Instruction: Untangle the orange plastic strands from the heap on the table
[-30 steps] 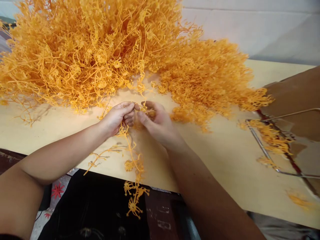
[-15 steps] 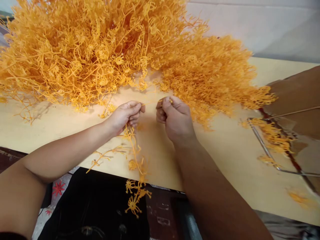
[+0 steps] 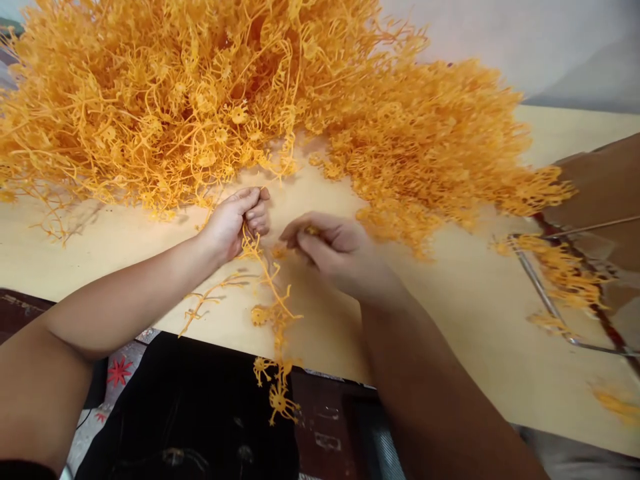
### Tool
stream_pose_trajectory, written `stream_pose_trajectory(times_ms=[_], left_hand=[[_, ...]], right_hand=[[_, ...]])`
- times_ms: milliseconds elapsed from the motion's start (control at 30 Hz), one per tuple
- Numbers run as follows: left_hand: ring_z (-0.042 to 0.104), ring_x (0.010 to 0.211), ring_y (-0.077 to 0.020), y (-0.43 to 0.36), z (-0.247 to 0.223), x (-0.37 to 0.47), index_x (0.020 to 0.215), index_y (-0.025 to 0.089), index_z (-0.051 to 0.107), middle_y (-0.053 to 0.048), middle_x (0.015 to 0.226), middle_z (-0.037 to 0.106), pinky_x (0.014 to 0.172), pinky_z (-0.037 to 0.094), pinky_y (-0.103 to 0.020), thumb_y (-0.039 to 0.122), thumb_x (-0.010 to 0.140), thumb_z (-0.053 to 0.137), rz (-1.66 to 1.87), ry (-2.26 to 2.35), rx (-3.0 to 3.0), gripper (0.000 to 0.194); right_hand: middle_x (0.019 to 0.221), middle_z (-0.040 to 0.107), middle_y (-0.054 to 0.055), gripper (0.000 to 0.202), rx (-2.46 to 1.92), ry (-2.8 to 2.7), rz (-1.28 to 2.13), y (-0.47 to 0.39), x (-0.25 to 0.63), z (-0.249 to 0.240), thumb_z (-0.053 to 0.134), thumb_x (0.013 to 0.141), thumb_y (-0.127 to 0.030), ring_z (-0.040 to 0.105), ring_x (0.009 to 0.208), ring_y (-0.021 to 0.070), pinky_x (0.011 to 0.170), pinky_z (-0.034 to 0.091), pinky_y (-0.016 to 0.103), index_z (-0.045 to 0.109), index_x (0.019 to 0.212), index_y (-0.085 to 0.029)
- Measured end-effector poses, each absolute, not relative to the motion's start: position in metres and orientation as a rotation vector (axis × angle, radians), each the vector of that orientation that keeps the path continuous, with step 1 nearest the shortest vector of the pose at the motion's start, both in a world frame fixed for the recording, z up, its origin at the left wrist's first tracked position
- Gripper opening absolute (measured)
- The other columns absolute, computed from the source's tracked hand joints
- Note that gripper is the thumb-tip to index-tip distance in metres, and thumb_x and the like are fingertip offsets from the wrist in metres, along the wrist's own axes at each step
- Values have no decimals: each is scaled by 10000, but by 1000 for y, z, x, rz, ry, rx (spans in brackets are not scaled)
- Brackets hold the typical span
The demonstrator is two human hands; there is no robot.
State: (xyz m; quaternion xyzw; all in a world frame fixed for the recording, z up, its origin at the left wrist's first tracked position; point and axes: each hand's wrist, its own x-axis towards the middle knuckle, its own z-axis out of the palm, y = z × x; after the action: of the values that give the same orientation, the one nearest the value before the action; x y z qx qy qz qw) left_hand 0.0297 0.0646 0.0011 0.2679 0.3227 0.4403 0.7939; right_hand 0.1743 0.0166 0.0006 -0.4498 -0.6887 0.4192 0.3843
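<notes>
My left hand (image 3: 240, 223) is closed, thumb against the forefinger, around an orange plastic flower sprig (image 3: 265, 263). The sprig's branching stem and small star-shaped blossoms hang below the fist, past the table's front edge. To its right, slightly blurred, my right hand (image 3: 333, 250) is curled closed, apart from the left. A small orange piece shows between its thumb and fingers. Beyond both hands rises a big heap of orange plastic flower sprigs (image 3: 185, 113), with a second, flatter pile (image 3: 425, 147) of the same material to the right.
A loose orange sprig (image 3: 215, 297) lies left of the hanging one. On the right, a bent metal wire frame (image 3: 537, 283) has orange bits (image 3: 565, 273) within it, next to brown cardboard (image 3: 605, 193). The pale tabletop (image 3: 450, 320) ends above dark fabric (image 3: 200, 407).
My right hand has moved down and slightly left; the thin orange strand stretched between the hands no longer shows. My left hand has shifted slightly up and left with the sprig.
</notes>
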Motion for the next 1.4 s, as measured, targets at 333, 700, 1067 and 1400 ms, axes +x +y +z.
stream_pose_trajectory(times_ms=[333, 700, 1067, 1400], left_hand=[[279, 393, -16, 77, -2, 29, 732, 145, 434, 78, 487, 252, 445, 288, -135, 192, 923, 342, 1073, 765, 612, 217], [310, 422, -12, 97, -7, 43, 759, 155, 427, 69, 516, 287, 483, 303, -141, 219, 928, 344, 1183, 892, 742, 199], [270, 415, -9, 106, -10, 51, 726, 153, 415, 66, 527, 259, 495, 264, -138, 214, 928, 346, 1195, 899, 797, 222], [279, 436, -30, 104, -14, 50, 722, 152, 451, 58, 534, 310, 466, 223, -161, 177, 910, 363, 1216, 926, 893, 209]], right_hand=[[1034, 603, 170, 266, -1635, -1757, 25, 27, 208, -16, 549, 736, -238, 511, 1053, 311, 948, 354, 522, 642, 953, -114], [820, 556, 61, 158, -1158, -1872, 271, 12, 173, -7, 444, 818, -185, 541, 784, 183, 677, 458, 360, 593, 831, -235], [813, 563, 65, 278, -1386, -2135, 216, -25, 170, 1, 644, 716, -428, 525, 701, 176, 609, 449, 334, 594, 877, -206], [739, 586, 41, 177, -1638, -1679, 475, -15, 180, -9, 543, 787, -361, 544, 620, 148, 619, 463, 331, 613, 809, -199]])
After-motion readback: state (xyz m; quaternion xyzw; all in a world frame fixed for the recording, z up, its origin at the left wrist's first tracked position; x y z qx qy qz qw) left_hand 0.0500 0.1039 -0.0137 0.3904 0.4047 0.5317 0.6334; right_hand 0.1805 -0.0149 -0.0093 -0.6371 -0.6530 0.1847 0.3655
